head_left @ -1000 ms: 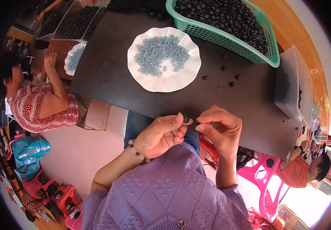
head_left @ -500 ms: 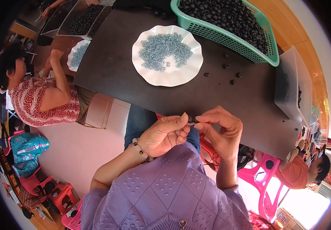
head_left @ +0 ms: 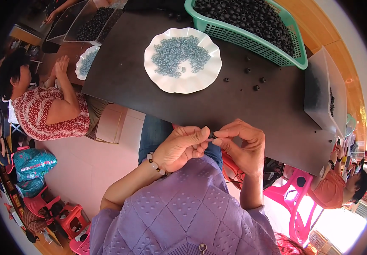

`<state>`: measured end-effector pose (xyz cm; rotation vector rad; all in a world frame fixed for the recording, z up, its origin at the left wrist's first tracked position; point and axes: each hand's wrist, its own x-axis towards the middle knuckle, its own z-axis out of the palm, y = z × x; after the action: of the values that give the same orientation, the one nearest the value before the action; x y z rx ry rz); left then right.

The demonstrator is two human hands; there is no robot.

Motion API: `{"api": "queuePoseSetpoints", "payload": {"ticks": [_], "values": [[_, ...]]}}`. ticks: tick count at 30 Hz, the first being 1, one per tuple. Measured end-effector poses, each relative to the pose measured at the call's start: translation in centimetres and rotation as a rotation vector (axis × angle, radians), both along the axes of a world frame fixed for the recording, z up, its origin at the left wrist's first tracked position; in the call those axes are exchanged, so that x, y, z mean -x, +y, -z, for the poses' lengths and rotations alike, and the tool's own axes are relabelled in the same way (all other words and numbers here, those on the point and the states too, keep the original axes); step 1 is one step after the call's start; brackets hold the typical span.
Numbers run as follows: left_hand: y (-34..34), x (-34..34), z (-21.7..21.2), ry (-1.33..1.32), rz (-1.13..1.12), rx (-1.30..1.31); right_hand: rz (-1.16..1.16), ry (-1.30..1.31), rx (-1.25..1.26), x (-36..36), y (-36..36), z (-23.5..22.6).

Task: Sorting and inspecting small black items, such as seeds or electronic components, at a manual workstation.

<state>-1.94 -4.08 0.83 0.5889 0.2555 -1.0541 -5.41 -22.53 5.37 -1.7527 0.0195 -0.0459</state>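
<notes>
Both my hands meet over my lap, close to the near edge of the dark table. My left hand has its thumb and curled fingers closed on a small black round part. From the other side, the thumb and forefinger of my right hand pinch the same part. Fingertips cover most of it, so its detail is hidden. Beyond my hands stands a white wavy-edged plate bearing many small clear bluish pieces. Farther back at the right is a green basket heaped with black hollow round parts.
A few loose black parts lie right of the plate. A translucent box stands at the table's right end. One person sits at the left by another plate; another person is at the right. A pink stool stands below.
My hands keep their grip on the black part, with only slight finger movement. The table and its contents have shifted slightly left in view. The person at the left has shifted their hands a little.
</notes>
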Motion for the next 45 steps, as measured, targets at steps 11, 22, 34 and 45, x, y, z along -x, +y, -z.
{"api": "queuePoseSetpoints", "payload": {"ticks": [11,22,34,45], "values": [[0.5,0.0,-0.6,-0.239,0.094,-0.071,-0.333,0.091,-0.253,-0.4,-0.9,0.7],[0.7,1.4,0.0,-0.203,-0.084,-0.036,-0.148,0.116,-0.474,0.4,0.5,0.9],[0.5,1.2,-1.2,-0.292,-0.169,-0.178,-0.184,0.007,-0.186,0.4,0.6,1.1],[1.0,0.8,-2.0,-0.387,-0.071,-0.196,-0.248,0.017,-0.096,0.6,0.3,-0.2]]}}
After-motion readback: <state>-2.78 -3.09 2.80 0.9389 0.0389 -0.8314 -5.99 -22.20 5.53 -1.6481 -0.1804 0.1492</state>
